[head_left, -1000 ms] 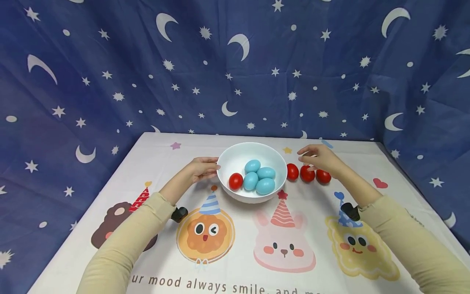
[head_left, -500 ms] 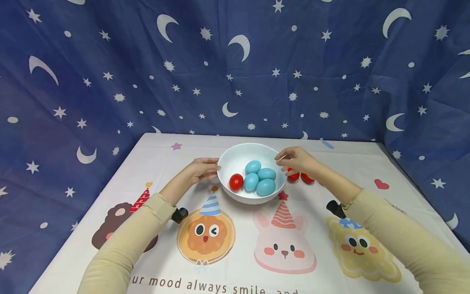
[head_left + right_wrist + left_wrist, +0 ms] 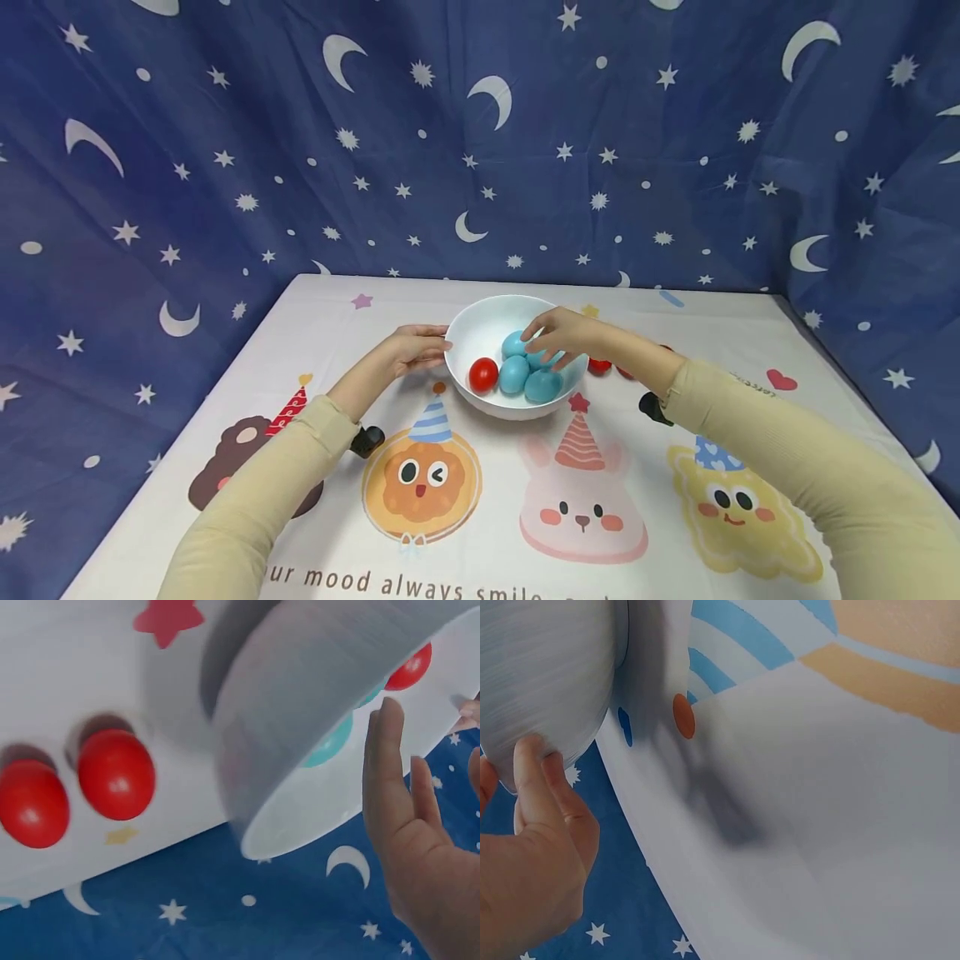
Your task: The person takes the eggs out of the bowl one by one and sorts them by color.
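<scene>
A white bowl (image 3: 504,410) stands on the table, holding a red egg (image 3: 483,376) at its left and several light blue eggs (image 3: 513,375) beside it. At the bowl's left rim my left hand (image 3: 411,348) grips the edge; the left wrist view has its fingertips (image 3: 529,750) against the outer wall. My right hand (image 3: 572,333) hovers over the bowl's right side, fingers apart and relaxed, holding nothing. It partly covers the blue eggs. Right of the bowl lie more red eggs (image 3: 116,774), partly hidden by the right forearm in the head view.
A white tablecloth (image 3: 337,300) with printed cartoon figures covers the table. Dark blue curtain (image 3: 420,208) with moons and stars hangs behind the table and along its sides. Each wrist carries a small black camera (image 3: 367,442).
My right hand has moved left, from above the loose red eggs to over the bowl, holding nothing. My left hand stays at the bowl's rim, and the eggs keep their places.
</scene>
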A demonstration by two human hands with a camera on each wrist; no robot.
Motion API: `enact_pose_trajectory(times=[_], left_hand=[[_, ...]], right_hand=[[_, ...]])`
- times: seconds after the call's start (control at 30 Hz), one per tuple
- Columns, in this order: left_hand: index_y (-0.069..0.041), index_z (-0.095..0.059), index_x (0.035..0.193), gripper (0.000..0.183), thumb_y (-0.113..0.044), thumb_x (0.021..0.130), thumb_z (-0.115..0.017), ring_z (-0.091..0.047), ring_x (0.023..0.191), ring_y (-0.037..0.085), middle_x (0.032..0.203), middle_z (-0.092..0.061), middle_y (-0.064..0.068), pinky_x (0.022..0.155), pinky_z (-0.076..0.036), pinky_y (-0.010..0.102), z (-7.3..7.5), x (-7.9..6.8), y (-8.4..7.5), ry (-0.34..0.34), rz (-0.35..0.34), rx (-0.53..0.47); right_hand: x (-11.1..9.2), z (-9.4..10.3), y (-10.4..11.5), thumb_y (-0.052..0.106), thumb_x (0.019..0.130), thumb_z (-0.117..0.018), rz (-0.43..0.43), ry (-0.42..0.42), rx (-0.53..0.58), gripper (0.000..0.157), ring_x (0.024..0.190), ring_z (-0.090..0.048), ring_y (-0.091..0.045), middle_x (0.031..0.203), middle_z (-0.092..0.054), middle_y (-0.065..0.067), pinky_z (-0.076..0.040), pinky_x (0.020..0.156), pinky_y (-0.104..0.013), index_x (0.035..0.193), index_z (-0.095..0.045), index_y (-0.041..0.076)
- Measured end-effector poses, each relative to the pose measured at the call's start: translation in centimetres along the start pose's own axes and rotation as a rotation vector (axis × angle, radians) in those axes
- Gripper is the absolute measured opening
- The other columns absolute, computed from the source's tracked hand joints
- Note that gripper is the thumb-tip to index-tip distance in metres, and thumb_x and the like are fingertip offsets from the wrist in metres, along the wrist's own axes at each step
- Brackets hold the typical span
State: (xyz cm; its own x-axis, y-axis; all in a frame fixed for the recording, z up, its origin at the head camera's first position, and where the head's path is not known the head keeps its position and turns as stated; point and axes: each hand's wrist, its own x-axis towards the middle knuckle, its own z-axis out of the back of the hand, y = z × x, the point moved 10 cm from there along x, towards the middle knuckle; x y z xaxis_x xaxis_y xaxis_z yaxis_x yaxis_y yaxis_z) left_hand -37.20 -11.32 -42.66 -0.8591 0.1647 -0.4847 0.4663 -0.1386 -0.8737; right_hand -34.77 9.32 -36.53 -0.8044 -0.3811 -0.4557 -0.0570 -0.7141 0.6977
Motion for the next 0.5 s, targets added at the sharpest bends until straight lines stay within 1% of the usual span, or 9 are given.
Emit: enact_pose_trajectory(times=[0.07,0.1,0.2,0.3,0.33,0.4,0.47,0.5], left_hand=[[-0.007,-0.048,0.137,0.052,-0.003,0.087,-0.064,-0.066,0.066,0.005,0.090,-0.068,0.003,0.082,-0.058,0.024,0.0,0.0,0.1,-0.002,0.000,0.006],[-0.007,-0.049,0.137,0.052,-0.003,0.088,-0.064,-0.066,0.067,0.005,0.096,-0.069,0.006,0.082,-0.058,0.024,0.0,0.1,0.2,-0.002,-0.001,0.007],[-0.006,-0.048,0.137,0.052,-0.002,0.088,-0.063,-0.065,0.067,0.005,0.101,-0.068,0.007,0.078,-0.059,0.022,-0.2,0.2,0.2,0.003,-0.007,0.011],[-0.006,-0.048,0.137,0.052,-0.001,0.087,-0.063,-0.065,0.066,0.005,0.092,-0.068,0.004,0.068,-0.060,0.018,-0.1,0.3,0.2,0.003,-0.009,0.002],[-0.005,-0.049,0.137,0.052,-0.001,0.087,-0.063,-0.065,0.065,0.004,0.086,-0.067,0.001,0.067,-0.060,0.018,-0.1,0.2,0.2,0.001,-0.009,-0.002],[-0.005,-0.048,0.137,0.052,-0.001,0.087,-0.063,-0.065,0.064,0.004,0.079,-0.066,-0.002,0.068,-0.060,0.018,0.0,0.1,0.1,0.000,-0.010,-0.003],[-0.005,-0.048,0.137,0.052,-0.001,0.088,-0.063,-0.065,0.064,0.004,0.076,-0.065,-0.004,0.070,-0.060,0.019,0.0,0.0,0.1,0.000,-0.014,0.000],[-0.005,-0.047,0.138,0.052,-0.001,0.088,-0.062,-0.064,0.064,0.003,0.076,-0.064,-0.005,0.073,-0.060,0.020,0.0,0.0,0.0,0.002,-0.016,0.001]], right_hand=[[0.2,-0.9,0.5,0.017,0.092,-0.058,0.000,0.041,0.007,0.043,0.102,-0.061,-0.030,0.119,-0.052,-0.018,-0.060,0.085,-0.039,0.130,-0.051,-0.001],[0.3,-1.3,0.7,0.017,0.092,-0.058,0.003,0.058,0.005,0.042,0.100,-0.061,-0.029,0.118,-0.052,-0.018,-0.060,0.086,-0.039,0.130,-0.052,0.000],[0.6,-2.2,1.3,0.017,0.092,-0.058,0.014,0.096,-0.014,0.039,0.093,-0.060,-0.026,0.114,-0.053,-0.018,-0.060,0.084,-0.038,0.127,-0.054,0.000],[1.0,-3.0,1.9,0.018,0.092,-0.058,0.019,0.122,-0.047,0.038,0.093,-0.060,-0.027,0.119,-0.056,-0.020,-0.061,0.084,-0.039,0.126,-0.055,0.000],[1.2,-3.2,2.2,0.018,0.092,-0.057,0.019,0.132,-0.059,0.038,0.096,-0.060,-0.028,0.121,-0.056,-0.020,-0.060,0.084,-0.039,0.126,-0.054,0.000],[1.6,-3.5,2.6,0.018,0.093,-0.057,0.015,0.145,-0.079,0.039,0.103,-0.060,-0.031,0.125,-0.057,-0.020,-0.060,0.085,-0.040,0.127,-0.053,0.000],[2.0,-3.6,3.1,0.018,0.093,-0.058,0.011,0.143,-0.090,0.040,0.108,-0.060,-0.033,0.127,-0.056,-0.019,-0.060,0.085,-0.041,0.128,-0.053,0.000],[2.1,-3.6,3.3,0.018,0.093,-0.058,0.012,0.139,-0.096,0.040,0.109,-0.060,-0.033,0.127,-0.056,-0.019,-0.060,0.085,-0.041,0.128,-0.053,0.000]])
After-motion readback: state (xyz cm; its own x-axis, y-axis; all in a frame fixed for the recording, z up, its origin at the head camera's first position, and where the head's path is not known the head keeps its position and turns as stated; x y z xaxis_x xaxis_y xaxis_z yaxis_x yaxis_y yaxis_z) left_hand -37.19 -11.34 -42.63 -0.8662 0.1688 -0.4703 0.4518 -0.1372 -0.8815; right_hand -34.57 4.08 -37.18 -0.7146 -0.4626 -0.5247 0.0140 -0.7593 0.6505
